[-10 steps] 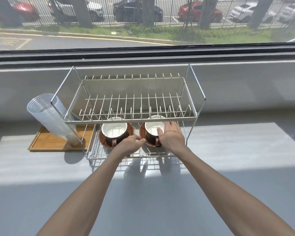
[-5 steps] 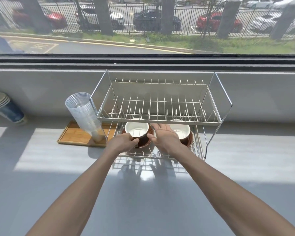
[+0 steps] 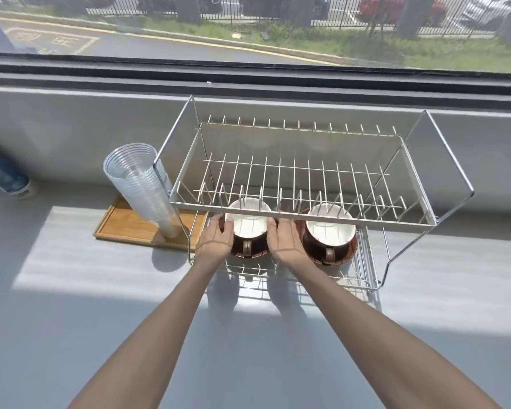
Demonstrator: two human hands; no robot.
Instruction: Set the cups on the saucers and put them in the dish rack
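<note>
Both forearms reach from 6 o'clock across the grey tabletop (image 3: 71, 290) to the lower tier of the dish rack (image 3: 304, 208). The left hand (image 3: 216, 240) and right hand (image 3: 283, 240) flank the left cup (image 3: 248, 228), fingers (image 3: 228, 224) spread and pressed to its sides, grasping it on its brown saucer (image 3: 250, 254). At 3 o'clock of it sits the right cup (image 3: 329, 231) on its saucer (image 3: 350, 252). At 10 o'clock, stacked clear cups (image 3: 139, 184) lean on a wooden tray (image 3: 124, 225).
</note>
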